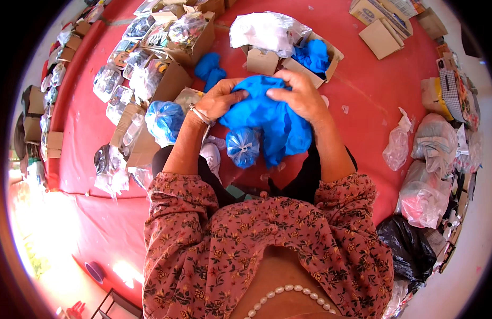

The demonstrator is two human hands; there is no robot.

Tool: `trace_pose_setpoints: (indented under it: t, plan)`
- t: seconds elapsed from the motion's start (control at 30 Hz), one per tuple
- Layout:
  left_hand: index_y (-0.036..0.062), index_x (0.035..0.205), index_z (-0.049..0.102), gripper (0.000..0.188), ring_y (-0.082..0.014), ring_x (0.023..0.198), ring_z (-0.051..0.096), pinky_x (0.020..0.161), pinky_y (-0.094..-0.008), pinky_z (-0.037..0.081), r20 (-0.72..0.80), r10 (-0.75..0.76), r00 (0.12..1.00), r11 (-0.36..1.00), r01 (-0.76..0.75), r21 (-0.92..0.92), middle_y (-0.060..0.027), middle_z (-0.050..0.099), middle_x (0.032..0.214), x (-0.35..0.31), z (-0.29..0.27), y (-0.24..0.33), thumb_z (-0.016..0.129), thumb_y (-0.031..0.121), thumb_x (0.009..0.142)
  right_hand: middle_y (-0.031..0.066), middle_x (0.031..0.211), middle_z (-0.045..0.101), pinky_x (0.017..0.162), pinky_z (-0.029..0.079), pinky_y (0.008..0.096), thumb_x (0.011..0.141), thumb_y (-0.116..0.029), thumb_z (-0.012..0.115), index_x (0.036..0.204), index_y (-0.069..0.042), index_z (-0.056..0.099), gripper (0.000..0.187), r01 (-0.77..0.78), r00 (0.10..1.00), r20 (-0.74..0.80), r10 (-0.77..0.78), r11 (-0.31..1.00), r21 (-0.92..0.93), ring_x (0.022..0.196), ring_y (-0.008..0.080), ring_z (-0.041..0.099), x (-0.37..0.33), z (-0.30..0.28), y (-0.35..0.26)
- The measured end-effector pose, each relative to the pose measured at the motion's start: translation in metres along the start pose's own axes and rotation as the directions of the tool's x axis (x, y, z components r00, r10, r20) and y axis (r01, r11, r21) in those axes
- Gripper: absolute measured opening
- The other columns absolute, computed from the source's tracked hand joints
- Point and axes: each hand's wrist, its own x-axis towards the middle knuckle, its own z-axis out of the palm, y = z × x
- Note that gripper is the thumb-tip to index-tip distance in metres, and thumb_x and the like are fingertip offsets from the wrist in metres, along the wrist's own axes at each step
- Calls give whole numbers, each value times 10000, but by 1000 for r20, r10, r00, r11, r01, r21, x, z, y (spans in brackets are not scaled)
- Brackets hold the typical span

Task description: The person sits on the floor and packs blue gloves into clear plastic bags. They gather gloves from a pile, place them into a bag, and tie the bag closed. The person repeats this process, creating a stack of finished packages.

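Both my hands hold a crumpled bright blue sheet [267, 119] in front of me; whether it is cloth or thin plastic I cannot tell. My left hand [218, 101] pinches its upper left edge with thumb and fingers. At the upper right, my right hand [303, 95] grips it with the thumb on top and the other fingers partly hidden. The sheet hangs down in loose folds. Just below it is a knotted blue plastic bag [243, 147] with something inside. Beyond my hands, an open cardboard box [334, 53] contains more crumpled blue material [312, 55].
A white plastic bundle [270, 32] lies beside that box. To the left stand cardboard boxes [174, 80] of bagged items and a full blue bag [165, 122]. Flattened cardboard [381, 38] rests at far right. Plastic bags [424, 194] and a black bag [405, 247] line the right side.
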Motion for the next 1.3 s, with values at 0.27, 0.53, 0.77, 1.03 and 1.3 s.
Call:
trace_pose_setpoints:
  t: [0.27,0.53,0.77,1.03,1.3]
  plan:
    - [-3,1116,515,320,-95,878,533,781,-240,444,-61,-60,996,995,64,79,-30,582,964,6,11,0,574,160,848,23,669,578,565,410,225,791,-237,640,850,33,632,277,-64,990,-134,49,992,-108,627,71,510,0,-8,2]
    - [-12,1134,525,391,-133,860,585,785,-267,479,-254,-21,967,966,-45,-253,-63,619,975,-1,6,7,651,64,772,93,1275,452,726,442,233,667,-153,734,1318,-58,371,751,125,982,119,-147,977,174,1128,222,486,-5,-15,-18]
    - [2,1096,539,320,-135,853,584,781,-277,476,-415,164,895,943,-265,-200,-60,613,968,1,-6,7,618,48,789,122,1284,452,561,407,155,634,-81,699,1362,-63,285,838,194,973,70,-219,947,255,1015,141,538,-20,-22,-43]
    - [23,1208,443,454,-212,980,546,869,-319,428,-613,346,710,913,-103,396,-130,576,1045,10,-31,-21,551,-22,769,209,1166,496,442,304,173,855,-552,404,1292,35,333,735,293,954,-162,-253,664,689,465,28,308,-20,-43,-22]
    - [3,1259,417,580,-240,1089,492,968,-344,363,-91,-155,984,951,124,-282,-130,498,1214,14,18,-34,461,443,883,143,860,590,443,333,174,902,-496,356,1016,23,554,567,186,979,-195,-64,678,712,503,59,392,-9,-28,-8]
